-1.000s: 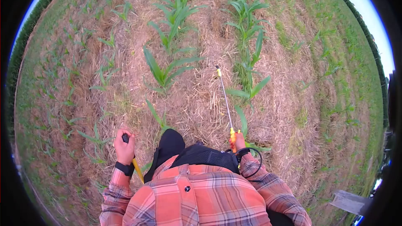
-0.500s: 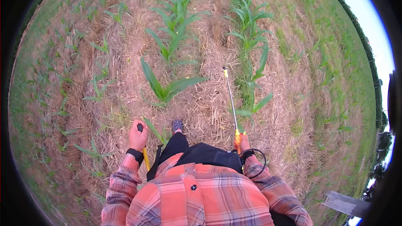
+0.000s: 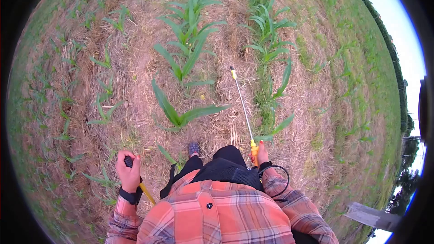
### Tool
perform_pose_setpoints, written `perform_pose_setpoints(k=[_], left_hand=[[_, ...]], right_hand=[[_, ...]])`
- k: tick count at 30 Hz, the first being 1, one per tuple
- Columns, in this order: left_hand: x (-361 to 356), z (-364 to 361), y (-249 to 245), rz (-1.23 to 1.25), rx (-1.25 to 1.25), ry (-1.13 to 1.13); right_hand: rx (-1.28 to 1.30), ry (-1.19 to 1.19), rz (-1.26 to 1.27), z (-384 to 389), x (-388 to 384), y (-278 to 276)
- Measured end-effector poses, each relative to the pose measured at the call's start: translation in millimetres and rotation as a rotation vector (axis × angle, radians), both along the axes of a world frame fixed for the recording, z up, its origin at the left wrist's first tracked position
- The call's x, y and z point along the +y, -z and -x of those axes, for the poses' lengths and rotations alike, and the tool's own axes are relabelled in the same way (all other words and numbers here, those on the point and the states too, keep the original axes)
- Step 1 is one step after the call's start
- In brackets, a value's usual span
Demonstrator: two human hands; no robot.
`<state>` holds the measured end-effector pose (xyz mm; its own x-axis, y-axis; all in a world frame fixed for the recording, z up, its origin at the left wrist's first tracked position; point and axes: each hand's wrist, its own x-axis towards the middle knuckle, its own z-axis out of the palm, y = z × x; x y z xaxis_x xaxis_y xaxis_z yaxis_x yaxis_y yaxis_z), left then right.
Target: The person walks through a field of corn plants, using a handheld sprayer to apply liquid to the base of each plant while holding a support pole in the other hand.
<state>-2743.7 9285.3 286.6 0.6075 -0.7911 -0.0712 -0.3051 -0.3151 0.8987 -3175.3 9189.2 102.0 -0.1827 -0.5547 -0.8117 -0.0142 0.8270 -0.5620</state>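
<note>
My left hand [image 3: 128,172] is closed around the black grip [image 3: 128,161] of a yellow pump lever [image 3: 147,193], out to the left of my body. The lever's lower end disappears behind my shirt. In front of my right hip, my right hand [image 3: 262,153] grips the yellow handle of a sprayer wand [image 3: 244,110]. Its metal tube points forward, with a yellow-and-black nozzle [image 3: 233,73] hanging between two plant rows. A black hose [image 3: 288,178] loops beside my right wrist. I cannot make out any spray at the nozzle.
A young corn plant [image 3: 178,119] stands just ahead of my shoe [image 3: 194,148]. Rows of corn [image 3: 266,25] run forward on both sides of the wand. Dry straw [image 3: 226,95] covers the soil. A grey bar-like piece [image 3: 370,217] juts in at lower right.
My left hand has moved outward to the left and down with the lever. The wand's tip has swung left. The near corn plants sit slightly lower in view, and my right knee now shows.
</note>
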Motion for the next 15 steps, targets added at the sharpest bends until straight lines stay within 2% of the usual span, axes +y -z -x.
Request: perform_pose_setpoints(k=[2, 4, 6, 8, 15], left_hand=[[-7, -4, -5, -0.035, 0.057, -0.047], [-30, 0, 2, -0.036, -0.159, 0.013], [-59, 7, 40, -0.098, -0.147, 0.021], [-87, 19, 58, -0.124, -0.163, 0.019], [-162, 47, 69, -0.13, -0.207, 0.079]], right_hand=[[0.023, 0.0, -0.013, -4, -13, 7], [0.044, -0.006, -0.031, -5, -25, 12], [0.04, -0.007, 0.025, -8, -43, 14], [0.057, -0.013, 0.007, -12, -67, 10], [0.066, 0.028, 0.057, 14, -128, 23]])
